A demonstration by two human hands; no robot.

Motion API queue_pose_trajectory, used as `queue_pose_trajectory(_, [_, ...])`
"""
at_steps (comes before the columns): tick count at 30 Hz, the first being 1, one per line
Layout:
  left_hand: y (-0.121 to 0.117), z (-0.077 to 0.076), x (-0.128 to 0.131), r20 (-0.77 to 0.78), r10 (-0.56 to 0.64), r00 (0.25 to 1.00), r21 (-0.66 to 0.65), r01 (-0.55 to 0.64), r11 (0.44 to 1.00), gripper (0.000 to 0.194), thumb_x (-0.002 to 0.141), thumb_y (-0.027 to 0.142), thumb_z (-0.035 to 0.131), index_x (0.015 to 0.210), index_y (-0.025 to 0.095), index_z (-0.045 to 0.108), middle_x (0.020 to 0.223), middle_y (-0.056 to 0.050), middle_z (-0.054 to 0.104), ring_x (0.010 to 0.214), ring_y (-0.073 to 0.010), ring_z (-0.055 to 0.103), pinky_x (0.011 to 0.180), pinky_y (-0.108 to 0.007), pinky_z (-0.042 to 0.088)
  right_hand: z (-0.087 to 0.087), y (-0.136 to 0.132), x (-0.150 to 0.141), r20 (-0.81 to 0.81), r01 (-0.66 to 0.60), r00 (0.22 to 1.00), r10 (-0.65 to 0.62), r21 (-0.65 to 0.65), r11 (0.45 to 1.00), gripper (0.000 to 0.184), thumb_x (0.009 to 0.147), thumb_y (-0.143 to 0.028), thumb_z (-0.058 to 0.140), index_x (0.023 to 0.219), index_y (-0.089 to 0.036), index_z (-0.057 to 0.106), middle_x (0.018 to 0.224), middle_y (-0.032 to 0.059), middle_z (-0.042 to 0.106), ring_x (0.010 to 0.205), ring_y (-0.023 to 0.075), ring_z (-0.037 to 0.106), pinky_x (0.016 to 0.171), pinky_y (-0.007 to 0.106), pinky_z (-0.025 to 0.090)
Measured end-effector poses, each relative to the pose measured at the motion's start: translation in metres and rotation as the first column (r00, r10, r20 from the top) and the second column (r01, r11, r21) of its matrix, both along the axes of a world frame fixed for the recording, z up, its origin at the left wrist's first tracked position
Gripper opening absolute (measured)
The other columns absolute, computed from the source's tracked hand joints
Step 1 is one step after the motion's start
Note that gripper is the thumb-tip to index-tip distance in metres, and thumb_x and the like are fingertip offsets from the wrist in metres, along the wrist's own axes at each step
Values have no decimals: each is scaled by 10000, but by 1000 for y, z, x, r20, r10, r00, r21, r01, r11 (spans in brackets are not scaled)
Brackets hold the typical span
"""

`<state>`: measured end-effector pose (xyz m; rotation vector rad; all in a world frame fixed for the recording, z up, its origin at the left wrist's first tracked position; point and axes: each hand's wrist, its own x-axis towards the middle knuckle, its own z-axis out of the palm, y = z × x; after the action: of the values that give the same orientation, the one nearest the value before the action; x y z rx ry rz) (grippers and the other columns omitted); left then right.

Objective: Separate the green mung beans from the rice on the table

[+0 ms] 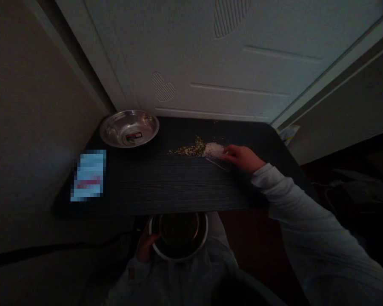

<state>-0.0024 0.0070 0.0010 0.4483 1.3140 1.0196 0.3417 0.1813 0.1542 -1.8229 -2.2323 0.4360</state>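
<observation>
A pile of small grains lies on the dark table, with white grains (214,149) at its right end and greenish ones (190,149) trailing left. At the right side of the pile is my right hand (240,157), its fingers pinched on a clear, thin plastic piece (218,162); dim light hides whether this is a sheet or a bag. Below the table's front edge, my left hand (147,242) grips the left rim of a metal bowl (178,254) over my lap. Its inside is dark, so I cannot make out the contents.
An empty steel basin (129,127) with a label inside stands at the table's back left. A blurred, bright phone-like rectangle (88,175) is at the left edge of the table (166,187). Behind rises a white door panel (210,63); walls flank both sides.
</observation>
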Motion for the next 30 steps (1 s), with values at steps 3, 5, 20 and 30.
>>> queue_pose_trajectory(3, [1,-1,-2,-10,-39,999,-24,39,999,285,445,290,737,716,204,719,858,-89,750,1095,-387,548,956,-475,380,2,9,3,97,-26,995,23,29,999,144,800,-295,557,865,-182,617,749,32,691,643,158,616,593,249,411])
queue_pose_trajectory(5, [2,1,-2,-14,-51,999,-22,50,998,315,444,278,737,754,222,724,903,-91,746,1115,-385,535,948,-467,391,3,15,5,132,-37,991,31,40,999,152,809,-298,550,879,-182,619,740,31,692,645,160,616,601,251,410])
queue_pose_trajectory(20, [-3,-3,2,3,34,999,-77,-34,996,539,498,338,726,1023,224,684,735,-46,756,1058,-365,585,972,-472,378,10,43,6,156,-94,984,81,81,992,124,802,-283,569,880,-205,626,796,25,693,715,162,627,667,263,417])
queue_pose_trajectory(30, [1,4,-1,-2,10,1000,-87,-10,996,452,466,328,755,908,243,715,790,-59,759,1100,-402,551,978,-519,378,27,38,10,-7,-78,997,79,58,995,126,802,-270,540,849,-172,604,728,3,634,669,117,582,633,230,426])
